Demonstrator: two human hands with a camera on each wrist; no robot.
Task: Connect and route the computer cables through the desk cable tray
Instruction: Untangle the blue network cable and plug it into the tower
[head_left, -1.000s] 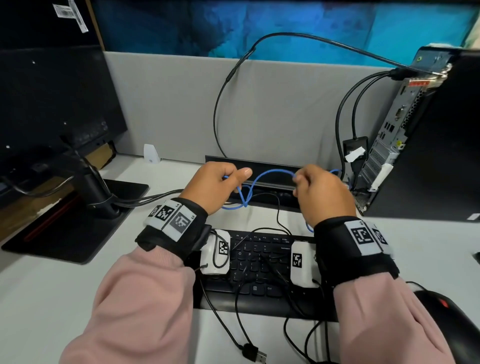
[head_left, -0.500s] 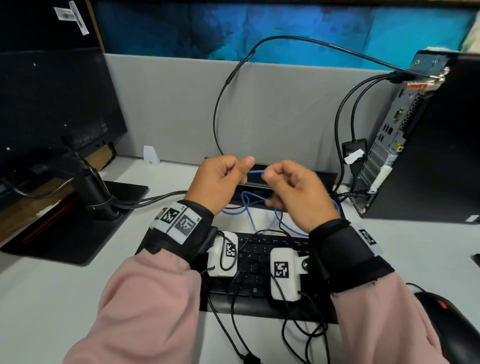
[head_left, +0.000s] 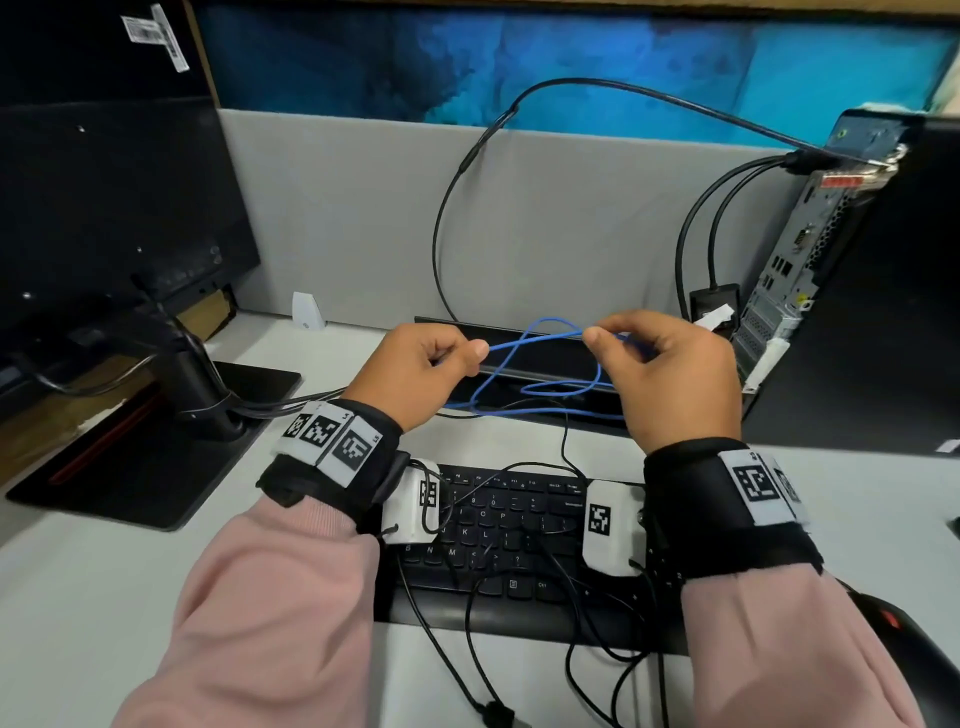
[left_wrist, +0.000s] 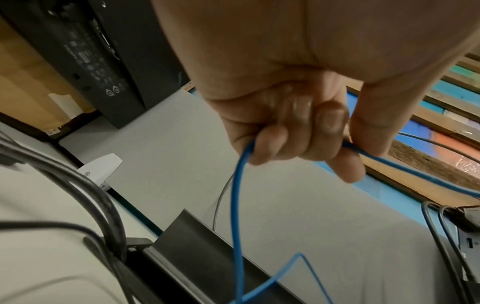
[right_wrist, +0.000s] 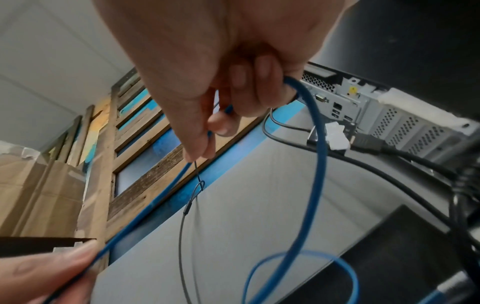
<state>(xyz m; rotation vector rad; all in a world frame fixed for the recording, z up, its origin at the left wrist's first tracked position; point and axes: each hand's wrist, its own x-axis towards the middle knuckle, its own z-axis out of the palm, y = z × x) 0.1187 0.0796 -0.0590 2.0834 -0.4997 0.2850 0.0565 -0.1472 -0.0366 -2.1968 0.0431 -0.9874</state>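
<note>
A thin blue cable (head_left: 540, 343) is stretched between both hands above the black cable tray (head_left: 519, 358) at the back of the desk. My left hand (head_left: 467, 356) grips one stretch of it in curled fingers (left_wrist: 298, 139), with the cable (left_wrist: 237, 195) dropping into the tray (left_wrist: 205, 244). My right hand (head_left: 597, 335) pinches the cable between thumb and fingers (right_wrist: 202, 144). More of the blue cable (right_wrist: 318, 164) loops below into the tray slot. The computer tower (head_left: 810, 260) stands at the right with its ports facing the tray.
A black keyboard (head_left: 498, 525) lies in front of me under thin black wires. A monitor (head_left: 104, 218) on its stand is at the left, a mouse (head_left: 914, 660) at the lower right. Black cables (head_left: 696, 234) run from the tower down toward the tray along the grey partition.
Both hands have lifted slightly and moved apart again after coming close together, drawing a stretch of blue cable taut between them; the loops over the tray have shifted.
</note>
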